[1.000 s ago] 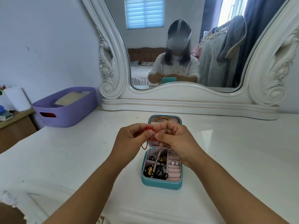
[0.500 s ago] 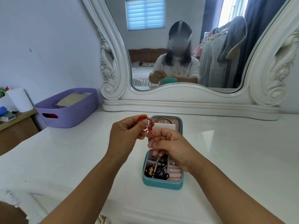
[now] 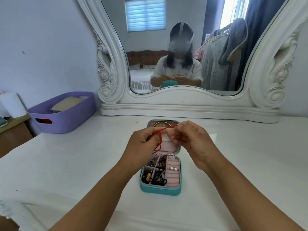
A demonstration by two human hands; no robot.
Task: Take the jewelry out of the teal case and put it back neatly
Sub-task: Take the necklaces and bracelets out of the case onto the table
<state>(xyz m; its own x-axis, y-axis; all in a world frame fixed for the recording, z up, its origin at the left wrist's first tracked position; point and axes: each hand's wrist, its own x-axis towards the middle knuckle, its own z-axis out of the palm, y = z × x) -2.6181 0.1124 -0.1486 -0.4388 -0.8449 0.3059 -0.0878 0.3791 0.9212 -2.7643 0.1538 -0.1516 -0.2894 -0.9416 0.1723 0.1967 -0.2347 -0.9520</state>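
Observation:
The teal case (image 3: 160, 190) lies open on the white dresser top (image 3: 66, 164), its lid flat behind it. A red string bracelet (image 3: 160, 139) stretches above the case between both hands. My left hand (image 3: 141, 145) pinches one end, with a loop hanging down from it. My right hand (image 3: 191, 139) pinches the other end. A gold bangle (image 3: 161, 123) rests in the lid. The lower tray holds black cords (image 3: 160, 178), gold charms (image 3: 147, 177) and two stud earrings (image 3: 173, 168) on pink ring rolls.
A large white-framed mirror (image 3: 183, 104) stands along the back of the dresser. A purple basket (image 3: 66, 114) with a box inside sits at the back left. A white roll (image 3: 12, 104) stands on a wooden side table (image 3: 15, 130) at far left.
My hands have moved apart, and the bunched red bracelet is now drawn out into a line between them. My right hand has risen from over the tray.

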